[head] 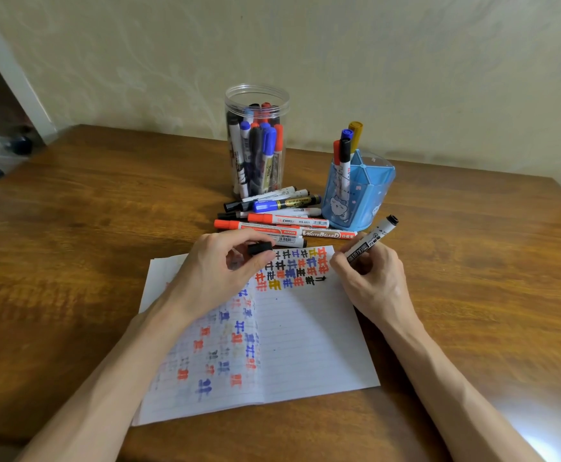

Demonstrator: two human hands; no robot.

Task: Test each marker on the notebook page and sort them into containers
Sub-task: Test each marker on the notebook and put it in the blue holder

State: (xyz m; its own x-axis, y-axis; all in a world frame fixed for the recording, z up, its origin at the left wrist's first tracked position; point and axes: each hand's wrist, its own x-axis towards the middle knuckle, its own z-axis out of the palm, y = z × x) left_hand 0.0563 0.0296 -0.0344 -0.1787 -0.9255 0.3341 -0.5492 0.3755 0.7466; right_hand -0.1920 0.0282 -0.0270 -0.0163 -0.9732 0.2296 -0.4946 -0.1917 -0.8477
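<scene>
1. Marker (371, 241), the black one, is in my right grip (372, 281). My fingers curl tight round its low part, close to the tip.
2. Its tip is down on the notebook page (306, 345). It sits at the end of the last row of marks, where there is a small black line.
3. It lies on a slant. The tip end points down and to the left. The back end sticks up and to the right, out toward the blue pot (382, 188).
4. My left grip (215, 271) pinches the black cap (259, 248) between thumb and fingers. The cap lies sideways, at the top edge of the page.
5. The cap is to the left of the tip and a bit further from me, quite near. The tip already points to that side, so I think my two grips only need to come together. I cannot tell which end of the cap is the open one.
6. The blue pot is nearer my right grip. The clear jar (257, 90) stands further back, more to the left.
7. A pile of markers (279, 221) lies on the desk (105, 211), between the page and the jar.
</scene>
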